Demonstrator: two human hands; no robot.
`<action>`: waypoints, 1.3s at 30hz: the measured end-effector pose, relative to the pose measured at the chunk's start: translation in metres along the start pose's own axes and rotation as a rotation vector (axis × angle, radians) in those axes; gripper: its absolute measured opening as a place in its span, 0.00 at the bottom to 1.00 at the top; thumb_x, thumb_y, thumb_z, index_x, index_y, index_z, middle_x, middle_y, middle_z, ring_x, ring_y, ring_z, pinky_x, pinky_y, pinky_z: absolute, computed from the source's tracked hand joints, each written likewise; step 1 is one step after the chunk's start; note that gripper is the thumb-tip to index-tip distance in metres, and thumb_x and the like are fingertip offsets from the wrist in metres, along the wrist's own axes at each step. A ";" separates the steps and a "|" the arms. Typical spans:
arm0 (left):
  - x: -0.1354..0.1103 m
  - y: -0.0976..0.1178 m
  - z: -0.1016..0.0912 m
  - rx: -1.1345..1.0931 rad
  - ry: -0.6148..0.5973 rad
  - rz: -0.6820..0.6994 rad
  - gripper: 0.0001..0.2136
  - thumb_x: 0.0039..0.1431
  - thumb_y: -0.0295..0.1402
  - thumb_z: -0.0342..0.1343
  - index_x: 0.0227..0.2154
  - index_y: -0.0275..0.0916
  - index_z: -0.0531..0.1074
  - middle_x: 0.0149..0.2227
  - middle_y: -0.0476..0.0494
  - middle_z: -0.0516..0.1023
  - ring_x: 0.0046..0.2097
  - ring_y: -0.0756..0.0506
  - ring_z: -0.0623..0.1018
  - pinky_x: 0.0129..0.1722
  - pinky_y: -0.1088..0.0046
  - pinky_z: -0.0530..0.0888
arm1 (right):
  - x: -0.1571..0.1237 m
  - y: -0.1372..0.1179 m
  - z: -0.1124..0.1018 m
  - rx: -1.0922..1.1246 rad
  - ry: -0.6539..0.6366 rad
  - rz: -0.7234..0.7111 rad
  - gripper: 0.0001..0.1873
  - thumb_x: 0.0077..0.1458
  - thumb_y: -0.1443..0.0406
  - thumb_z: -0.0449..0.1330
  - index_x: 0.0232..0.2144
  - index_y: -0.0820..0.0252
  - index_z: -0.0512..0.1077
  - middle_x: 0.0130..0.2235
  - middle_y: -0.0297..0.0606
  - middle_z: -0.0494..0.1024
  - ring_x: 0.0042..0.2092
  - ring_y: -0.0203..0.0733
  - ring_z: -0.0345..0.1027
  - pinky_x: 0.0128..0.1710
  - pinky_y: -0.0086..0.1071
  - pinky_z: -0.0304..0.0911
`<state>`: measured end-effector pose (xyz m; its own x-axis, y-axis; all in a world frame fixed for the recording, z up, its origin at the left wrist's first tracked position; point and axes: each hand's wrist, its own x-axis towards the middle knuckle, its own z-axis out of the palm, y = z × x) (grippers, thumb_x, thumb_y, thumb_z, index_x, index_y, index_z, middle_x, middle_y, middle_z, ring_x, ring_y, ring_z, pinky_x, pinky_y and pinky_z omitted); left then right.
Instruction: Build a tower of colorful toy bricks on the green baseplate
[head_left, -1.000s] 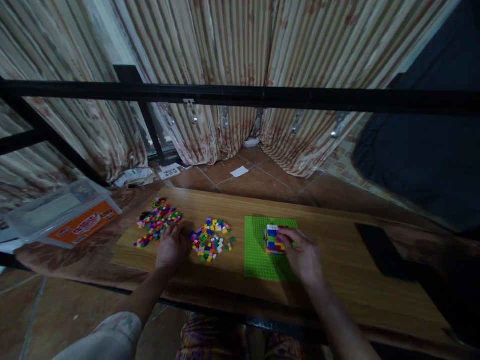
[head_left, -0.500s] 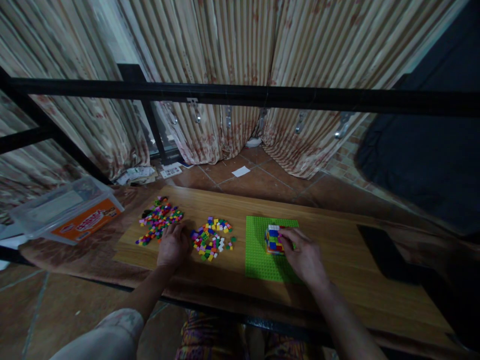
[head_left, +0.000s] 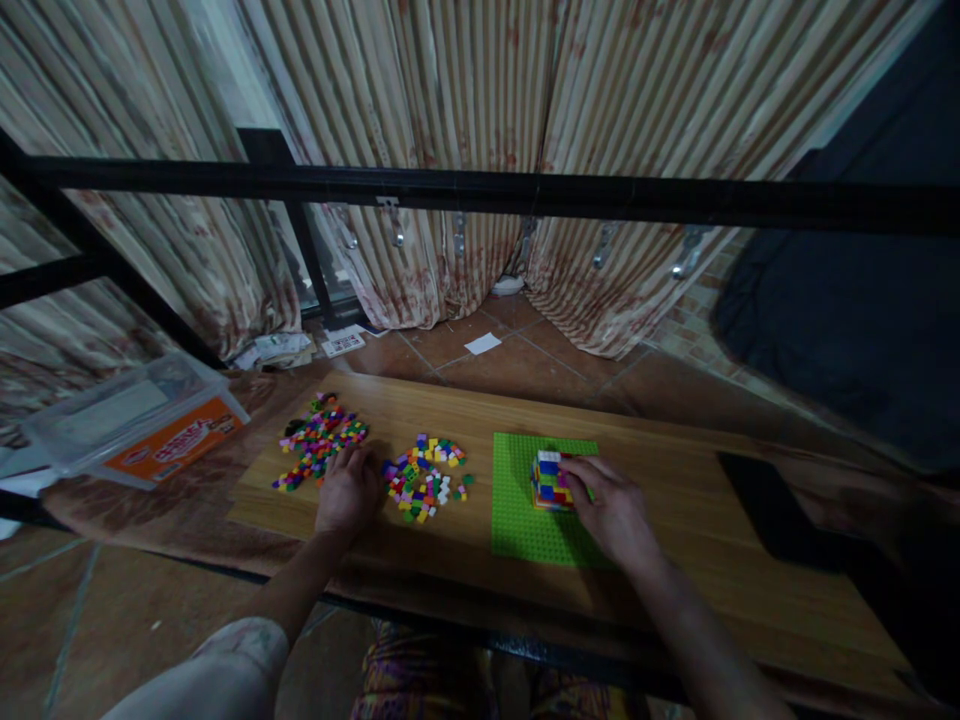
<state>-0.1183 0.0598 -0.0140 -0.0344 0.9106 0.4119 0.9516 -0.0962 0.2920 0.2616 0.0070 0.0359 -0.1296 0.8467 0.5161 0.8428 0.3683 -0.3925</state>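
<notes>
Gap L of baseplate (head_left: 514,525), stack (head_left: 550,482) obstr. ctr

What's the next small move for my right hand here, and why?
Probably a gentle downward press with your right hand: its fingertips are at the upper right of the multicolored brick stack on the green studded baseplate. Whether they pinch a brick is unclear.

On the board (head_left: 450,402): loose bricks (head_left: 322,442) left — baseplate (head_left: 517,535) right — brick stack (head_left: 550,480) on it.

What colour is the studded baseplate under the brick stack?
The studded baseplate is bright green, clearest in the head view.
</notes>
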 end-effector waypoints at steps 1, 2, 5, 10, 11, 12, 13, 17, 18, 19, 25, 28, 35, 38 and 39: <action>0.000 0.000 0.000 -0.002 -0.001 0.002 0.14 0.58 0.29 0.44 0.42 0.36 0.73 0.45 0.37 0.75 0.47 0.39 0.72 0.49 0.61 0.70 | 0.000 0.001 -0.001 -0.014 -0.005 -0.005 0.12 0.61 0.64 0.52 0.41 0.55 0.75 0.40 0.38 0.78 0.40 0.41 0.72 0.42 0.35 0.68; 0.000 0.000 0.000 -0.005 -0.001 0.005 0.14 0.58 0.29 0.44 0.42 0.36 0.73 0.45 0.37 0.75 0.47 0.39 0.72 0.49 0.61 0.70 | 0.000 0.001 -0.002 -0.027 -0.011 -0.011 0.12 0.61 0.64 0.52 0.41 0.55 0.75 0.40 0.38 0.78 0.40 0.41 0.72 0.42 0.35 0.68; 0.000 0.000 0.000 -0.012 0.005 0.012 0.15 0.58 0.29 0.43 0.42 0.36 0.73 0.45 0.36 0.75 0.46 0.38 0.72 0.49 0.60 0.70 | 0.000 0.002 -0.005 -0.057 -0.034 -0.032 0.12 0.62 0.63 0.51 0.40 0.55 0.75 0.40 0.38 0.78 0.40 0.41 0.72 0.43 0.36 0.68; 0.000 0.000 0.000 -0.004 0.011 0.013 0.15 0.57 0.29 0.43 0.42 0.37 0.73 0.44 0.37 0.75 0.46 0.39 0.72 0.49 0.60 0.71 | -0.001 0.001 -0.005 -0.074 -0.054 -0.037 0.12 0.62 0.62 0.52 0.37 0.56 0.75 0.39 0.38 0.78 0.39 0.41 0.72 0.42 0.35 0.67; 0.000 0.000 0.000 -0.002 0.013 0.011 0.15 0.57 0.29 0.43 0.42 0.37 0.73 0.45 0.37 0.75 0.46 0.39 0.72 0.49 0.60 0.71 | -0.001 0.001 -0.005 -0.074 -0.054 -0.035 0.12 0.62 0.62 0.52 0.36 0.56 0.75 0.38 0.38 0.78 0.39 0.41 0.72 0.42 0.35 0.67; 0.000 0.000 0.000 0.000 0.014 0.012 0.15 0.57 0.29 0.43 0.42 0.37 0.73 0.45 0.37 0.75 0.46 0.39 0.72 0.49 0.60 0.70 | -0.001 0.001 -0.005 -0.073 -0.054 -0.031 0.12 0.62 0.62 0.52 0.36 0.56 0.75 0.38 0.38 0.77 0.39 0.41 0.72 0.41 0.35 0.67; 0.000 0.001 0.000 0.001 0.013 0.012 0.15 0.57 0.28 0.43 0.42 0.37 0.73 0.45 0.37 0.75 0.47 0.39 0.72 0.49 0.60 0.70 | 0.000 0.001 -0.005 -0.071 -0.052 -0.025 0.12 0.62 0.62 0.52 0.36 0.56 0.75 0.38 0.39 0.77 0.39 0.42 0.72 0.41 0.35 0.67; 0.000 0.001 -0.001 -0.010 0.015 0.018 0.15 0.57 0.28 0.43 0.42 0.36 0.73 0.45 0.37 0.75 0.47 0.38 0.72 0.49 0.61 0.71 | 0.001 -0.001 -0.004 -0.028 -0.033 0.006 0.11 0.62 0.63 0.52 0.37 0.57 0.75 0.39 0.39 0.77 0.40 0.42 0.72 0.42 0.35 0.67; 0.000 0.001 -0.001 -0.009 0.018 0.018 0.15 0.58 0.29 0.43 0.42 0.35 0.73 0.44 0.37 0.75 0.46 0.38 0.72 0.49 0.61 0.71 | 0.001 -0.001 -0.003 -0.011 -0.028 0.011 0.11 0.62 0.63 0.52 0.37 0.56 0.75 0.39 0.39 0.78 0.39 0.41 0.72 0.42 0.35 0.67; 0.000 0.001 -0.001 -0.006 0.020 0.019 0.15 0.58 0.29 0.43 0.42 0.35 0.73 0.44 0.37 0.75 0.46 0.38 0.72 0.49 0.61 0.71 | 0.001 -0.002 -0.003 0.006 -0.024 0.012 0.11 0.62 0.62 0.52 0.37 0.56 0.75 0.39 0.38 0.78 0.39 0.41 0.72 0.42 0.35 0.67; 0.000 0.001 0.000 -0.006 0.018 0.020 0.15 0.58 0.29 0.43 0.42 0.35 0.73 0.43 0.36 0.75 0.45 0.38 0.72 0.48 0.60 0.71 | -0.001 0.001 0.004 0.077 0.018 0.001 0.11 0.62 0.63 0.53 0.36 0.55 0.75 0.39 0.38 0.77 0.40 0.40 0.71 0.44 0.35 0.67; 0.000 -0.001 0.001 -0.017 0.013 0.016 0.16 0.57 0.28 0.43 0.43 0.35 0.73 0.44 0.36 0.75 0.46 0.38 0.72 0.49 0.60 0.70 | -0.003 0.005 0.006 0.127 0.036 0.018 0.11 0.62 0.62 0.53 0.36 0.54 0.76 0.39 0.37 0.76 0.40 0.40 0.71 0.43 0.34 0.66; 0.000 0.000 0.001 -0.038 0.003 0.008 0.16 0.58 0.29 0.42 0.43 0.36 0.73 0.46 0.37 0.74 0.48 0.39 0.72 0.51 0.60 0.69 | -0.004 0.007 0.007 0.255 0.084 0.133 0.09 0.59 0.60 0.57 0.32 0.52 0.77 0.39 0.37 0.73 0.40 0.40 0.68 0.39 0.34 0.65; -0.001 0.000 0.001 -0.037 0.008 0.008 0.16 0.58 0.29 0.42 0.43 0.35 0.73 0.46 0.36 0.74 0.47 0.38 0.71 0.51 0.59 0.70 | -0.005 0.006 0.008 0.266 0.083 0.093 0.09 0.59 0.62 0.57 0.34 0.52 0.77 0.39 0.37 0.72 0.41 0.40 0.68 0.40 0.34 0.65; -0.001 0.000 0.001 -0.035 0.008 0.007 0.16 0.58 0.29 0.42 0.43 0.35 0.73 0.46 0.36 0.74 0.47 0.38 0.71 0.51 0.58 0.70 | -0.006 0.006 0.009 0.257 0.087 0.073 0.09 0.59 0.62 0.56 0.34 0.52 0.77 0.40 0.37 0.72 0.41 0.40 0.68 0.41 0.35 0.65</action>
<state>-0.1178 0.0596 -0.0150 -0.0304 0.9068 0.4204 0.9406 -0.1163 0.3189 0.2627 0.0078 0.0238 -0.0192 0.8425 0.5384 0.6866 0.4026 -0.6054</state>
